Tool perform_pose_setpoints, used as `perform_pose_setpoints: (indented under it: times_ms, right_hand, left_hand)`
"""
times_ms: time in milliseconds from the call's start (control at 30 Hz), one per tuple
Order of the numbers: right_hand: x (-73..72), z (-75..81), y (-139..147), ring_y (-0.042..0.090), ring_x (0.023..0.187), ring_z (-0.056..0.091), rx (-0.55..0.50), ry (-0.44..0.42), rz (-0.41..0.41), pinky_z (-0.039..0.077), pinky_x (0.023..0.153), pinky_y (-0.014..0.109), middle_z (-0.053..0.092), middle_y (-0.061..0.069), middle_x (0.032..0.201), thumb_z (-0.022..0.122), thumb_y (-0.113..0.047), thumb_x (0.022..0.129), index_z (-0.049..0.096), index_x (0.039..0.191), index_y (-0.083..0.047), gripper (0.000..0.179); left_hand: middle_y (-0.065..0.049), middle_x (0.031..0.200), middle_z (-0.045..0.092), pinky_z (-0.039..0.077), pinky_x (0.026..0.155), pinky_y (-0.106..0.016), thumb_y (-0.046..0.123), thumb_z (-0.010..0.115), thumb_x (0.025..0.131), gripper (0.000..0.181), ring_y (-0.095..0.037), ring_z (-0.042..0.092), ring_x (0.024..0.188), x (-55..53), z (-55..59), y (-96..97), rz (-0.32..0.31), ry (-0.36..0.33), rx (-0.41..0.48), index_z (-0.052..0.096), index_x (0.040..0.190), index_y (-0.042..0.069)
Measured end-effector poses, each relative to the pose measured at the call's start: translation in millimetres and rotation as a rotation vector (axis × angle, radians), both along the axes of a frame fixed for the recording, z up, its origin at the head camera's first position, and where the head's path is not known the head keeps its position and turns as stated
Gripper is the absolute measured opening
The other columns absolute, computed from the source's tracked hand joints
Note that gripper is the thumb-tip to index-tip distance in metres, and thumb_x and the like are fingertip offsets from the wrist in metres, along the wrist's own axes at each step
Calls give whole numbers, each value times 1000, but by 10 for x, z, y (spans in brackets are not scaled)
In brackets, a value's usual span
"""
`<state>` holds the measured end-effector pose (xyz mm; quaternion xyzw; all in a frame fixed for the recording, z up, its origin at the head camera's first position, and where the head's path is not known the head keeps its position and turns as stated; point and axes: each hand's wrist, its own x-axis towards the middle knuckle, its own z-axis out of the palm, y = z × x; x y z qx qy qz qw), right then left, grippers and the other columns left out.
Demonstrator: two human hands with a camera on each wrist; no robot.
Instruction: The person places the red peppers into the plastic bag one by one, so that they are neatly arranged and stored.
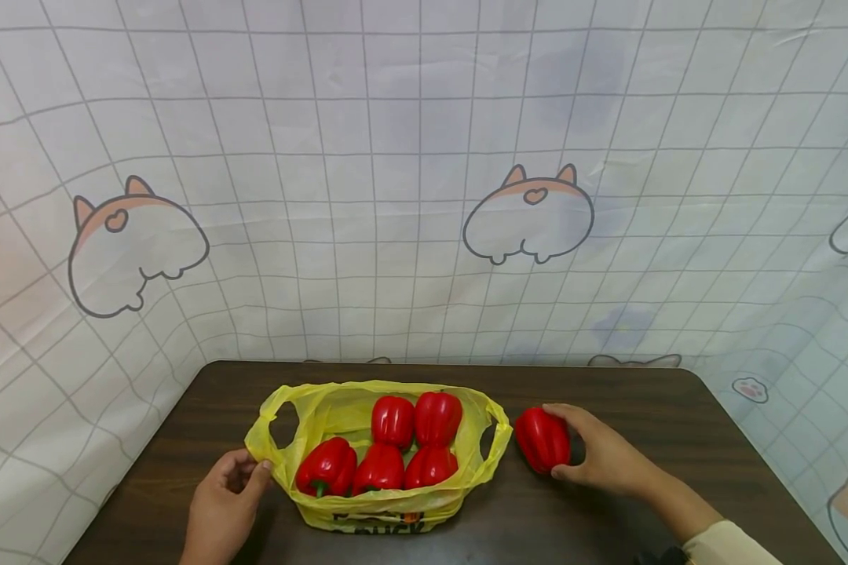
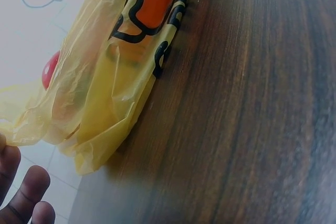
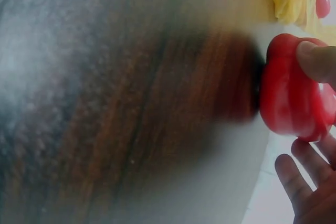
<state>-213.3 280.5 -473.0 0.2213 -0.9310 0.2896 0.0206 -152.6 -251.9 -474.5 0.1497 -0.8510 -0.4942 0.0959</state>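
A yellow plastic bag (image 1: 389,514) lies spread open on the table, with several red bell peppers (image 1: 392,422) inside it. At the bag's left side, my left hand (image 1: 222,506) pinches the edge of the handle between thumb and finger. The left wrist view shows the bag's printed side (image 2: 113,103) with the fingertips (image 2: 34,182) at its lower left. To the right of the bag, my right hand (image 1: 611,455) grips another red bell pepper (image 1: 541,441), thumb on the near side and fingers on the far side. The right wrist view shows this pepper (image 3: 291,93) close to the tabletop.
The dark wooden table (image 1: 650,392) reaches back to a white grid-patterned cloth (image 1: 410,196) with cartoon animal prints. This cloth also hangs along the left and right sides.
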Motion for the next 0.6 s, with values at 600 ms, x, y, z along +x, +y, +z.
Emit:
perform_pose_setpoints:
  times_ms: [600]
  right_hand:
    - [26,170,-60,27,98,62,-139,46,-112,55,74,44,61,9,132,93,-39,76,52,144,-11,84]
  left_hand:
    - [-7,93,71,49,65,-28,31,68,101,34,-16,66,82,9,-2,15,6,6,-7,64,119,3]
